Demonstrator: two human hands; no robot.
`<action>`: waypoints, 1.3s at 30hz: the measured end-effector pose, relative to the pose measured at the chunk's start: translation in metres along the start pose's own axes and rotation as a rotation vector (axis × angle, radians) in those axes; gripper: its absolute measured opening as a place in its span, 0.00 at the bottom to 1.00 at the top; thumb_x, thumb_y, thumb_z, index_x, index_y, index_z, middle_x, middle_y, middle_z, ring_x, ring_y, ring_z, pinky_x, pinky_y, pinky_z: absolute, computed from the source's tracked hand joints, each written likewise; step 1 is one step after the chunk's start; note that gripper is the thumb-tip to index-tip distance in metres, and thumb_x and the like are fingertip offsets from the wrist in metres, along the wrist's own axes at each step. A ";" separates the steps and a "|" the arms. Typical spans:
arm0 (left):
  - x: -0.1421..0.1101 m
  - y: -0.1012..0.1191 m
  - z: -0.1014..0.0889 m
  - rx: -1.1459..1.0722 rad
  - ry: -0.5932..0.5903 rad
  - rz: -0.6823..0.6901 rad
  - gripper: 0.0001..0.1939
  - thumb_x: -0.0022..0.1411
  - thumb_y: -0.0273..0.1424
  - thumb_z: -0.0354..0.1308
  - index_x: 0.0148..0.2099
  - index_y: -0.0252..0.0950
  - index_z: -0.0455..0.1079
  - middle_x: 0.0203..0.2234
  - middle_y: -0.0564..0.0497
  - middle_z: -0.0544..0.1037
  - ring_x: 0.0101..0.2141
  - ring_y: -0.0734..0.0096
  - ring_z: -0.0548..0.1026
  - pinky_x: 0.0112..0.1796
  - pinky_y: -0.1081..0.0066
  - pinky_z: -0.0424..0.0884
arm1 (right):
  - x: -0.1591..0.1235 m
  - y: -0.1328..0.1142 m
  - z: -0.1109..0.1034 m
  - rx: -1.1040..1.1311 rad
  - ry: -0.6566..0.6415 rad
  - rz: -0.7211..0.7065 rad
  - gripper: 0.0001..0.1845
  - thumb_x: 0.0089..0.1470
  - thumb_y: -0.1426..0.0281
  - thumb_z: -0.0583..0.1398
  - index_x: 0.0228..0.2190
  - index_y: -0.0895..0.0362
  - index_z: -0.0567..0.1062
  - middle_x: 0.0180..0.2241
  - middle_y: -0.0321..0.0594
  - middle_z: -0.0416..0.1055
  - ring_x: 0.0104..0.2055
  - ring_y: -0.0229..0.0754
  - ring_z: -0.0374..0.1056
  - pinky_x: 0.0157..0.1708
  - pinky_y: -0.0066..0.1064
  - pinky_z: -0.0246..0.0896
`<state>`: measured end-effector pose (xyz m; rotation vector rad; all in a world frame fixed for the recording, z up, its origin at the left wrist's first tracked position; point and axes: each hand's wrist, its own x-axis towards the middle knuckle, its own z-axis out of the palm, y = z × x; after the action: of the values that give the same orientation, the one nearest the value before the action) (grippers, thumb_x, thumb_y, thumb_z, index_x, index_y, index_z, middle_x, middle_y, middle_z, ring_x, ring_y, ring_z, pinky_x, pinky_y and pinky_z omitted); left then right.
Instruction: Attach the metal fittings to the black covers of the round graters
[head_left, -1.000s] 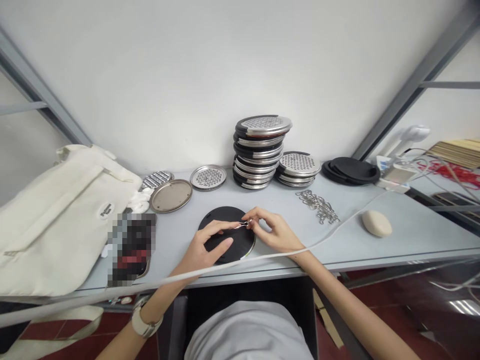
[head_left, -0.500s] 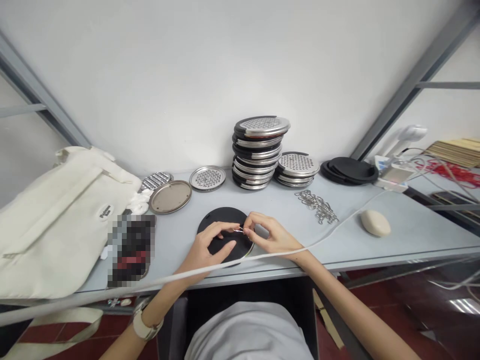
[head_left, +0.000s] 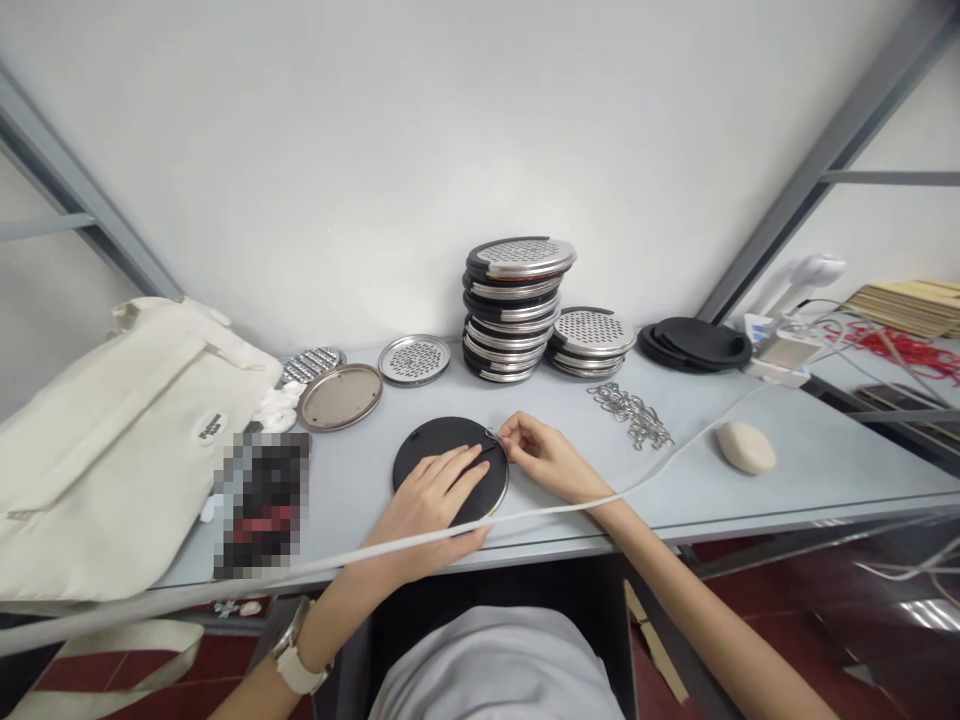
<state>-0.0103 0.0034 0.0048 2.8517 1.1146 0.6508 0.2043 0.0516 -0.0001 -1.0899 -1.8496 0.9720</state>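
Observation:
A round black disc (head_left: pixel 427 445) with a metal rim lies near the table's front edge. My left hand (head_left: pixel 431 500) rests on it with fingers stretched out, pressing on its top. At the disc's upper right edge, my right hand (head_left: pixel 534 450) pinches a small metal wire clip (head_left: pixel 493 434), whose end touches the disc. More wire clips (head_left: pixel 631 415) lie in a loose pile to the right. Behind the disc stand a tall stack of round graters (head_left: pixel 517 310) with black edging and a shorter grater stack (head_left: pixel 592 340).
Loose grater plates (head_left: pixel 415 360) and a plain metal plate (head_left: pixel 341 397) lie left, beside a cream bag (head_left: pixel 150 450). Black discs (head_left: pixel 694 345) and a pale rounded object (head_left: pixel 746 447) are at right. A white cable (head_left: pixel 555 510) crosses in front of my hands.
My left hand has gone from fingering the wire clip to lying flat on the disc. My right hand has shifted slightly up and right with the clip, to the disc's edge.

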 end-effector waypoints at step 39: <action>-0.005 0.002 -0.007 0.038 -0.058 0.102 0.27 0.62 0.36 0.54 0.61 0.32 0.57 0.55 0.43 0.67 0.53 0.57 0.64 0.52 0.58 0.62 | 0.003 0.004 0.000 0.042 0.060 0.017 0.15 0.56 0.63 0.56 0.42 0.59 0.73 0.30 0.40 0.71 0.32 0.39 0.66 0.35 0.31 0.63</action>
<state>-0.0147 -0.0024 0.0097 2.9559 0.9900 0.5534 0.2047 0.0556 -0.0027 -1.0994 -1.7671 0.9732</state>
